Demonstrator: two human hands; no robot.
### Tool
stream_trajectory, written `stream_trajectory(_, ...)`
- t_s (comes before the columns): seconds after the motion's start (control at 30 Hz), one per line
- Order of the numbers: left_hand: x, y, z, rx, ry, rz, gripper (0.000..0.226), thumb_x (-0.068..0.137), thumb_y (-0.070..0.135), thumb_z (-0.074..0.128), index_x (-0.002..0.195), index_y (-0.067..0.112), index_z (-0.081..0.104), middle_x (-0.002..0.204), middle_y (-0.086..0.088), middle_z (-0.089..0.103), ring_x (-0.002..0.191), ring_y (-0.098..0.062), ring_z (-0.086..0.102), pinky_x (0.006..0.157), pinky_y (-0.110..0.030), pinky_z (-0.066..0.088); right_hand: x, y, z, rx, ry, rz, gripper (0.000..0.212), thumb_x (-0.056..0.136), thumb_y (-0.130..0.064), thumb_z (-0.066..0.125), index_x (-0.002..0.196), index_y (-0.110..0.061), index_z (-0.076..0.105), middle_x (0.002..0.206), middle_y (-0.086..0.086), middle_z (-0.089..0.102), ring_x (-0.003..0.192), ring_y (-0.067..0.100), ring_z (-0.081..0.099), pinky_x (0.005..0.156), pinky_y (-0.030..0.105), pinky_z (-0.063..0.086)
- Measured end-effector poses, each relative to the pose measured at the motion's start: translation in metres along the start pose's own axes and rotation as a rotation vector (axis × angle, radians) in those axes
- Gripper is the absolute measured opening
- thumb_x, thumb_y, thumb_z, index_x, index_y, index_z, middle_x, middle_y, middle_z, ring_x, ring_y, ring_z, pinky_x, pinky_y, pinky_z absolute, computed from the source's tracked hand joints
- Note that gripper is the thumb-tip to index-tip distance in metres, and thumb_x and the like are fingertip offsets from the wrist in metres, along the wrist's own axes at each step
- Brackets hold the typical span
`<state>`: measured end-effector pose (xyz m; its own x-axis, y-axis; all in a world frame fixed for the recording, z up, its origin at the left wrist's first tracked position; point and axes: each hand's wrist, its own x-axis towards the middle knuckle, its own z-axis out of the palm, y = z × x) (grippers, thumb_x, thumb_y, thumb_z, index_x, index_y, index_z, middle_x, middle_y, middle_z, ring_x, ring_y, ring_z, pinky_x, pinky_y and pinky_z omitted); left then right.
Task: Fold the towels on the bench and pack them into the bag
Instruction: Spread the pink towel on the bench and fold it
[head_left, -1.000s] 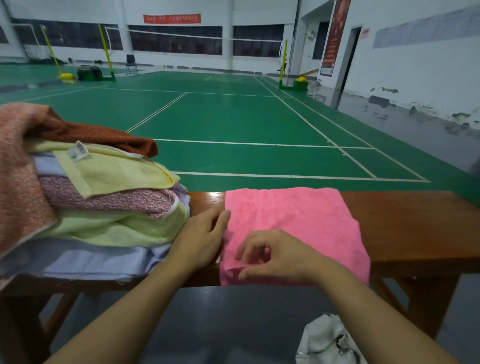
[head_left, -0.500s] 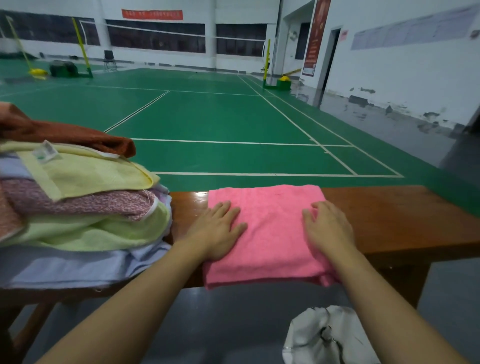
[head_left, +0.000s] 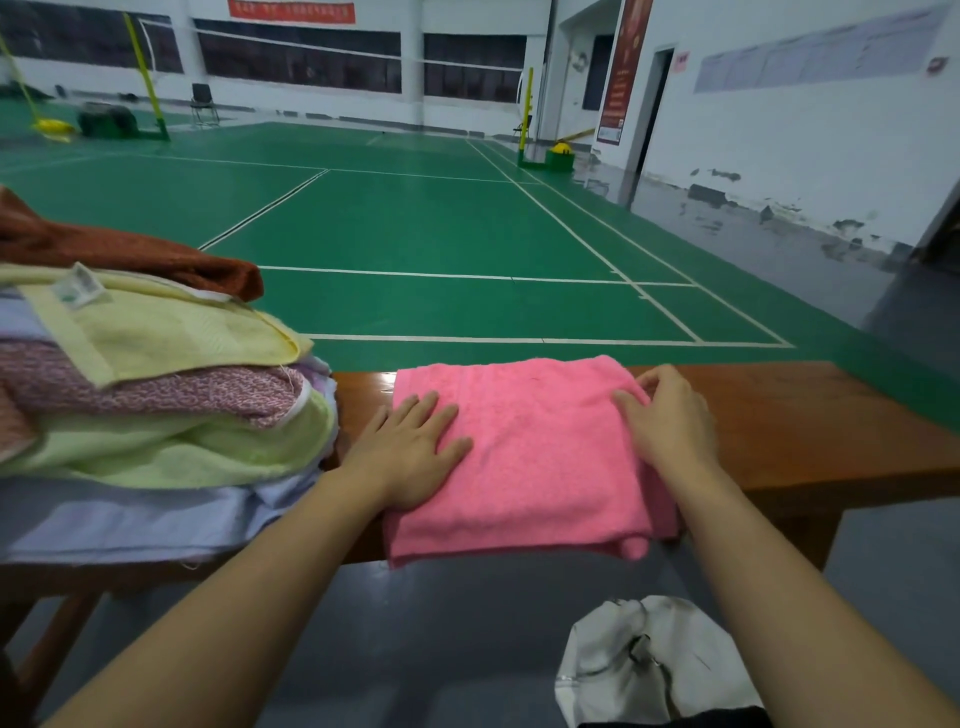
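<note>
Nearest me, below the bench, the pale bag lies slumped on the floor; on the bench the pink towel rests folded, its front edge overhanging, with my left hand pressed flat on its left part and my right hand, fingers bent, touching its right edge — gripping or not, I cannot tell. I judge the towel light, limp and unslippery, best taken at the two side edges so the layers stay together. Left of it rises the stack of unfolded towels.
</note>
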<state>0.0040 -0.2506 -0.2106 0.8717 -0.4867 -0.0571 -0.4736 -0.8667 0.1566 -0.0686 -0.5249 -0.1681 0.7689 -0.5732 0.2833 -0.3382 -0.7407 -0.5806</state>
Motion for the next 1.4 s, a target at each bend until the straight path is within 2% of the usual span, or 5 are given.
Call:
stream_trajectory(0.27,0.0,-0.002,0.002,-0.002,0.02,-0.008,0.069,0.1,0.067,0.011,0.161,0.034,0.006,0.169,0.004,-0.003,0.155,-0.016,-0.003,0.124,-0.044,-0.001,0.01,0.001,-0.028,-0.251,-0.167,0.169,0.064,0.09,-0.061,0.062,0.108,0.0,0.069,0.112,0.018,0.07,0.093,0.035,0.063,0.075,0.036,0.047)
stream_trajectory(0.67,0.001,-0.002,0.004,-0.024,0.033,-0.008,0.07,0.1,0.068,0.013,0.161,0.035,0.008,0.169,0.005,-0.002,0.155,-0.016,-0.002,0.124,-0.043,-0.001,0.005,0.035,-0.035,0.461,-0.385,0.399,0.058,0.085,-0.051,0.075,0.123,-0.008,0.064,0.118,0.008,0.062,0.099,0.029,0.059,0.091,0.046,0.051)
stream_trajectory(0.93,0.0,-0.003,0.002,-0.063,0.123,-0.007,0.068,0.099,0.067,0.027,0.156,0.031,0.029,0.165,0.0,0.022,0.151,-0.023,0.02,0.123,-0.043,0.016,0.011,0.039,-0.043,-0.301,-0.168,0.256,0.053,0.088,-0.065,0.064,0.082,-0.014,0.074,0.081,0.01,0.073,0.07,0.024,0.065,0.059,0.033,0.05)
stream_trajectory(1.13,0.008,-0.013,-0.005,-0.215,0.423,-0.047,0.036,0.102,0.038,0.05,0.127,0.017,0.063,0.128,-0.006,0.059,0.12,-0.025,0.052,0.103,-0.04,0.042,0.025,0.039,-0.005,-0.045,-0.217,-0.213,0.02,0.099,-0.027,0.062,0.118,-0.023,0.069,0.123,-0.005,0.068,0.102,0.009,0.058,0.093,0.03,0.047)
stream_trajectory(1.4,0.01,-0.044,-0.014,-0.237,0.308,0.103,0.041,0.091,0.045,0.069,0.123,0.02,0.071,0.124,0.001,0.066,0.112,-0.016,0.059,0.101,-0.035,0.046,0.04,0.07,-0.01,-0.025,-0.586,-0.34,0.042,0.09,-0.047,0.07,0.132,-0.042,0.062,0.146,-0.027,0.046,0.131,0.0,0.045,0.116,0.033,0.032)
